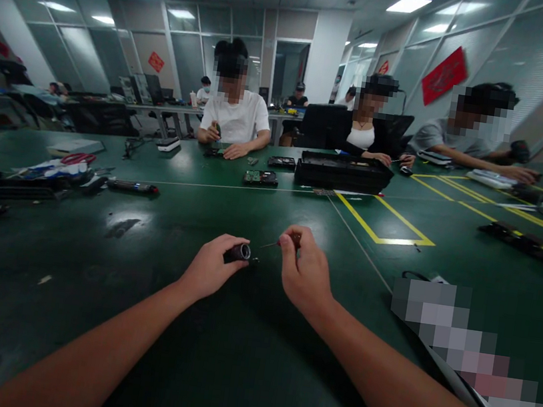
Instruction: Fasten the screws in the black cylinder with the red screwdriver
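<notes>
My left hand [212,268] is closed around a short dark cylinder [243,252]; its open round end, with a pale metal rim, faces right. Between the fingers and thumb of my right hand [305,269] is a thin-shafted screwdriver [270,244]. Its tip points left toward the cylinder and stands apart from it. Most of the handle is hidden in my grip. A tiny dark piece [255,261] shows just right of the cylinder's end, too small to name. Both hands are over the green tabletop [247,375].
Ahead lie a hard drive with a green circuit board [261,178] and a long black housing [344,173]. To the left are a dark cylindrical tool [133,187] and a pile of parts with cables [64,168]. A pixelated object [467,352] lies at right. Several people sit across the table.
</notes>
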Available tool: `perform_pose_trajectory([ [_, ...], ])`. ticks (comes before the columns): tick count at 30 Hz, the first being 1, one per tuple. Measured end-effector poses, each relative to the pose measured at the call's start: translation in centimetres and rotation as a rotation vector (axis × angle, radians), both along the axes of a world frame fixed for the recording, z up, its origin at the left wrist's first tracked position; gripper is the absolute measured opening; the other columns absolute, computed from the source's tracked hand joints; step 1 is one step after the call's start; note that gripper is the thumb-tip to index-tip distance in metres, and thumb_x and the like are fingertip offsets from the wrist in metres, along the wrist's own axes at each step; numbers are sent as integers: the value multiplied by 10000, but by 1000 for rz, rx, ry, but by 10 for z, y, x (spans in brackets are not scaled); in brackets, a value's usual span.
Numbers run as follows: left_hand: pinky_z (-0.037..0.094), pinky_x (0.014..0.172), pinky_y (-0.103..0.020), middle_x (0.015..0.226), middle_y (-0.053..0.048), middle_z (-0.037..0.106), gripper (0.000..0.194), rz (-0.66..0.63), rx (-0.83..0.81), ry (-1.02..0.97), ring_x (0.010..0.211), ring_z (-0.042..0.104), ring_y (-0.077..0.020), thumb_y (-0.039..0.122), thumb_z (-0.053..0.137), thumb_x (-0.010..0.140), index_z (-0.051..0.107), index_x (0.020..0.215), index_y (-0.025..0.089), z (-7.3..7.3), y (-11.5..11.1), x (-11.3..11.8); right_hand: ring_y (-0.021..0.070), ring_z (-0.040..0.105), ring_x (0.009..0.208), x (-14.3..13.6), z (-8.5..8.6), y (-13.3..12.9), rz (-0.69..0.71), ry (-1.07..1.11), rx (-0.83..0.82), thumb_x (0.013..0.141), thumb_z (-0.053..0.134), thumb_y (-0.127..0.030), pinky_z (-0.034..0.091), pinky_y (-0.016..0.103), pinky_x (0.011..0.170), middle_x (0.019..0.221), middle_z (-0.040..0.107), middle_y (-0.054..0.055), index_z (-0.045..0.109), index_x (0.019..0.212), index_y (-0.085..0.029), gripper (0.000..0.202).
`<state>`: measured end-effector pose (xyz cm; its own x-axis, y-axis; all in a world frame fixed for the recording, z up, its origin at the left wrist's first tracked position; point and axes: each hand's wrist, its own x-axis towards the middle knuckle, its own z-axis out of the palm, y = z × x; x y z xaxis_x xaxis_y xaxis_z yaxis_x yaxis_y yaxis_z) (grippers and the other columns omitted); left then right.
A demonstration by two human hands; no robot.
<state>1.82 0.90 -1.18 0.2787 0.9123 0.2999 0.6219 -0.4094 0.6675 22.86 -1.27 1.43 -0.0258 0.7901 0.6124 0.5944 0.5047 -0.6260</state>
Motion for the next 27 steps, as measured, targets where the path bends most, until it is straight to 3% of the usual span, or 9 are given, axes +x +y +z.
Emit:
perform_pose_trajectory([
  [5, 417, 1040, -408, 1282, -68, 600, 464, 76, -91, -253, 1131, 585, -220, 300, 567, 938, 508, 1396, 258, -5, 4, -3, 182, 655, 752, 1, 0, -1, 42, 77, -4, 1007, 469, -373, 475, 308, 696, 864, 684, 28, 594, 1156, -214, 252],
  [7, 447, 988, -393, 1238, -82, 592, 493, 78, -149, -398, 1033, 606, -199, 331, 508, 958, 430, 1437, 244, -7, 6, -5, 181, 664, 730, 2, 0, 0, 37, 74, -33, 1003, 481, -394, 478, 311, 686, 846, 694, 21, 616, 1152, -227, 262],
  [10, 477, 834, -326, 1071, -61, 598, 442, 101, -172, -481, 879, 594, -169, 379, 523, 937, 457, 1340, 212, -4, 6, -6, 199, 681, 768, 2, 0, 2, 19, 49, -63, 987, 511, -398, 486, 329, 712, 863, 718, 34, 651, 1098, -227, 248],
  [13, 432, 691, -288, 864, -14, 586, 366, 165, -171, -330, 743, 556, -160, 483, 582, 899, 546, 1130, 202, 6, 4, -4, 214, 679, 840, 0, -2, 4, 7, 29, -58, 973, 523, -336, 497, 341, 743, 940, 729, 63, 646, 1120, -206, 232],
  [16, 408, 670, -293, 809, -5, 595, 327, 205, -155, -173, 716, 555, -167, 510, 594, 884, 587, 984, 199, 17, 1, -1, 212, 666, 870, -1, -3, 4, 10, 3, -35, 969, 505, -271, 498, 343, 761, 993, 721, 78, 626, 1180, -188, 257],
  [22, 438, 789, -328, 971, -25, 667, 231, 129, -89, 54, 883, 606, -203, 425, 595, 892, 645, 987, 220, 31, 5, 0, 196, 617, 721, 0, 2, 0, -22, -81, -33, 944, 594, -374, 451, 322, 662, 796, 678, 47, 676, 1000, -178, 220],
  [27, 451, 838, -371, 1042, -63, 690, 223, 3, -76, 259, 956, 621, -243, 367, 559, 912, 697, 1013, 223, 30, 14, 8, 190, 601, 746, 0, 2, 0, -9, -72, -8, 951, 580, -361, 435, 313, 671, 820, 667, 49, 655, 975, -180, 197],
])
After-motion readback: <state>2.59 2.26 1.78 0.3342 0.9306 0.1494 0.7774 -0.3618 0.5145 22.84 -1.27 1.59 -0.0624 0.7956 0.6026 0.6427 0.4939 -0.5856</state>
